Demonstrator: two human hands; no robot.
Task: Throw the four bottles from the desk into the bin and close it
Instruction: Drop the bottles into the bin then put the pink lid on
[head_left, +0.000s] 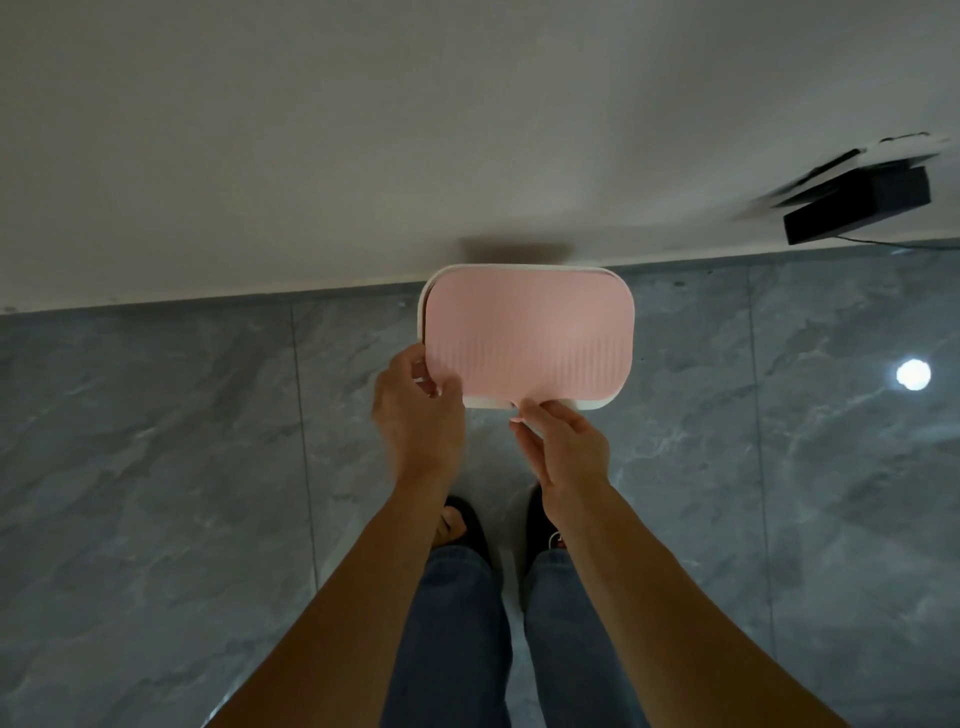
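Looking straight down, I see the white bin (540, 402) standing on the grey marbled floor (156, 467) against the pale wall (363, 130), its pink lid (530, 338) lying nearly flat over the rim. My left hand (418, 415) grips the lid's near-left corner, fingers (434, 387) curled onto it, while my right hand (563, 452) touches the front edge. A dark box (857, 208) sits blurred at the far right.
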